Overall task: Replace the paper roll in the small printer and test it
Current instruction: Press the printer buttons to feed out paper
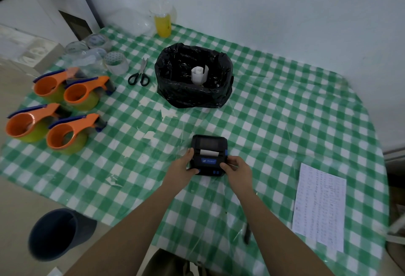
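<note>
The small black plastic printer (209, 154), boxy with rounded corners and a white paper strip (209, 152) at its slot, sits near the table's front edge, gripped by the left hand (183, 164) and right hand (237, 168) at its sides. Glossy green-checked tablecloth (285, 122) beneath; crinkled black bag (192, 76) behind; pale wall (285, 12).

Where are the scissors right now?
In the head view, the scissors lie toward the table's far left, between the clear tape roll and the black bag-lined bin.
</note>
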Tool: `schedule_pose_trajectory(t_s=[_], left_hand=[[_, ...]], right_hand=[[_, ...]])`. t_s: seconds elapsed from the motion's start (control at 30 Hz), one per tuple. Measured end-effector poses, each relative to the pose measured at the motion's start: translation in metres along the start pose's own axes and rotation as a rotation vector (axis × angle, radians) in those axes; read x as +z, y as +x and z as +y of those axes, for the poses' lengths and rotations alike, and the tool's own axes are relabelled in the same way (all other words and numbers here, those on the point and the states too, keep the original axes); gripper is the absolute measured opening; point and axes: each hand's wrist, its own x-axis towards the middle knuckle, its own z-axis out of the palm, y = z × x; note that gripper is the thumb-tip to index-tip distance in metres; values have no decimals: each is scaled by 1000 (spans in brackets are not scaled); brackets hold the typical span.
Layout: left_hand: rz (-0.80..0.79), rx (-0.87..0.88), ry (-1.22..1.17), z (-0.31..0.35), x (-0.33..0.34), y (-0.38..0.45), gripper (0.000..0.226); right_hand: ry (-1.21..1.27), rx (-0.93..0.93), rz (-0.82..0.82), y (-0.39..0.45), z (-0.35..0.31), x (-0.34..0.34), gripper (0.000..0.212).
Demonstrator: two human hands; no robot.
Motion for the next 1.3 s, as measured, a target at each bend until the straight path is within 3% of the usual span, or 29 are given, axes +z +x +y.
schedule_pose_trajectory(t_s=[0.93,1.03,1.2,1.3], left_hand=[[13,19,-24,-3,1,-1,72],[14,22,-23,-4,2,0,72],[16,19,-34,-6,3,1,72],[13,20,-50,-6,3,1,71]], right_hand=[[31,-3,2,1,5,1,17],[8,-1,1,0,5,1,29],[-209,-191,-36,-12,11,0,25],[-249,-225,-95,-17,16,-7,34]])
